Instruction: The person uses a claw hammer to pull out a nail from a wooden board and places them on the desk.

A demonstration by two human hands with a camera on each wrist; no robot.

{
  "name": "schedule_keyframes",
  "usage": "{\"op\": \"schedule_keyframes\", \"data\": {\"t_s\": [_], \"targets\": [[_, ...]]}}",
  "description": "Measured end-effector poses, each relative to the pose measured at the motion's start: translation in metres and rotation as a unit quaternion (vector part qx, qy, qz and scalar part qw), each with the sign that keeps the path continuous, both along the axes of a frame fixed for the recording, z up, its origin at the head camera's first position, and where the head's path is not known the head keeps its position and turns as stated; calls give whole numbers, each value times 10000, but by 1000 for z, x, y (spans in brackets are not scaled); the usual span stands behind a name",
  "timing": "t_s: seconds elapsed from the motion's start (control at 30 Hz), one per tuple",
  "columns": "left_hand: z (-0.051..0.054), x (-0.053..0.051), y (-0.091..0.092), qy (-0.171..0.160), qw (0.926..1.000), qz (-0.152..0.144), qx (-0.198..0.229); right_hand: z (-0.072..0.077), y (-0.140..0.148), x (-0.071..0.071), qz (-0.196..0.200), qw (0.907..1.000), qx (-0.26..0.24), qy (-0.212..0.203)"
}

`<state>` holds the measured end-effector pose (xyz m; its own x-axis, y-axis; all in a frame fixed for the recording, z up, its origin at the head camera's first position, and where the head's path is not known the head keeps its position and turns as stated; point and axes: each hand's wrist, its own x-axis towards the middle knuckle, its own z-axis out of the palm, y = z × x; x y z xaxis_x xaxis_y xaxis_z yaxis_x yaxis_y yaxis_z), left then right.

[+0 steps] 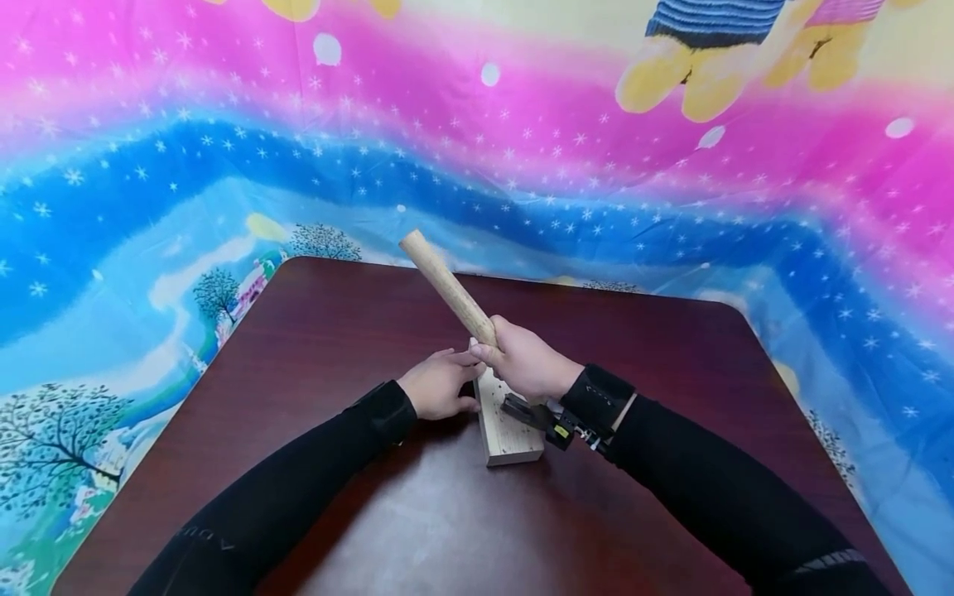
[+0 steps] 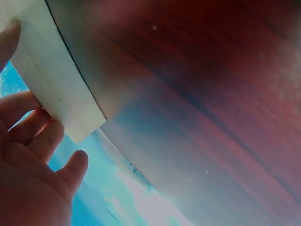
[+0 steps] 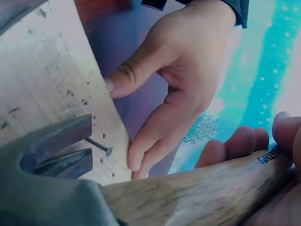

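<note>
My right hand (image 1: 531,362) grips the wooden handle of a claw hammer (image 1: 447,284), whose free end points up and to the far left. In the right wrist view the hammer's dark claw (image 3: 56,146) straddles a nail (image 3: 99,147) that slants out of a wooden block (image 3: 47,80). Small dark holes dot the block's upper face. My left hand (image 1: 441,386) rests against the block's left side, thumb and fingertips pressing along the same long edge. In the left wrist view the block's plain side (image 2: 61,80) shows with the fingers against it.
A dark reddish-brown table (image 1: 335,513) lies under the block. Behind and around it hangs a colourful printed cloth (image 1: 447,165). A black band (image 1: 599,393) with a small device (image 1: 562,426) sits on the right wrist.
</note>
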<state>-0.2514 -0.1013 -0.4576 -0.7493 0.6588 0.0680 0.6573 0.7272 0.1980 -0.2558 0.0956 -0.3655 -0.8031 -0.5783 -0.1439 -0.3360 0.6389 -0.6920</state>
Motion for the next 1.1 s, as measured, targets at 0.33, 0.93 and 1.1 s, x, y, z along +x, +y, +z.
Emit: {"op": "schedule_keyframes", "data": {"t_s": [0.33,0.93,1.1], "targets": [[-3,-2,-1,129,9999,21,24,-3,-7,-3,-309,9988,-363,115],[11,-1,-2,-282,9991,215,-219,-9,16,16,-968,9838,-1360,650],[4,3,1,-499,9983,241,-169,-13,19,18,-1092,9834,-1399,384]]}}
